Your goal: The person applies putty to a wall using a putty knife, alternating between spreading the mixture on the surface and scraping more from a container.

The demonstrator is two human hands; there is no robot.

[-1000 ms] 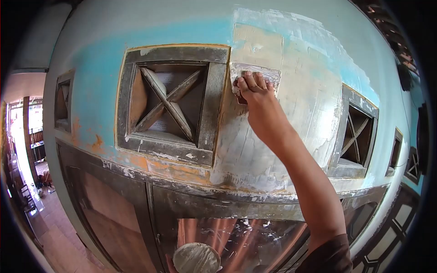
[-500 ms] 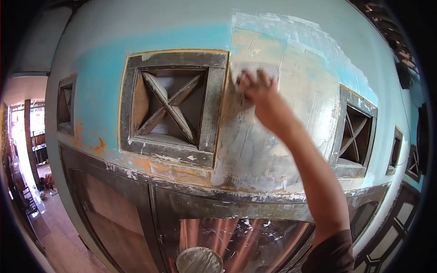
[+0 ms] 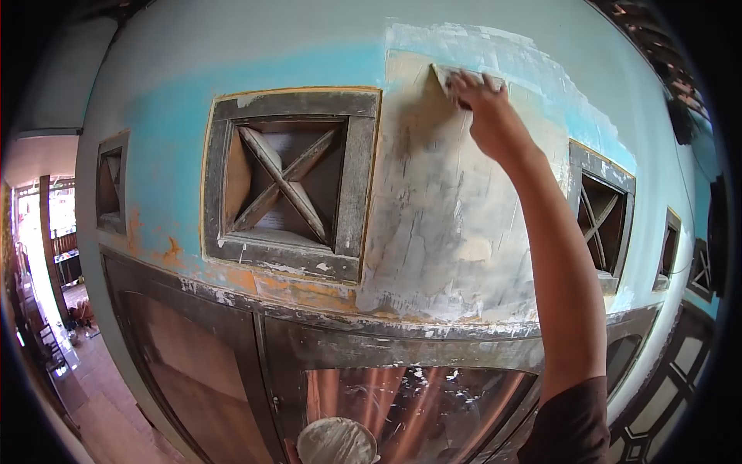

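Observation:
High on the wall, my right hand (image 3: pixel 481 97) is closed around a wide, flat putty scraper (image 3: pixel 440 76), whose edge rests against the plaster. Behind and below it spreads a patch of smeared beige and grey putty (image 3: pixel 440 209), between two framed vents. At the bottom of the view is a round tub of whitish putty (image 3: pixel 338 442). A sliver of my left hand (image 3: pixel 291 451) shows along the tub's left side, gripping it; most of that hand is hidden or out of view.
A wooden vent frame with crossed slats (image 3: pixel 286 182) borders the patch on the left, and another vent (image 3: pixel 601 216) on the right. Below runs a dark wooden frame with glass panes (image 3: pixel 417 410), spattered white. A doorway (image 3: pixel 58 240) opens at far left.
My right hand has moved up and to the right across the patch with the scraper. The putty tub shows slightly higher, with a bit of my left hand beside it.

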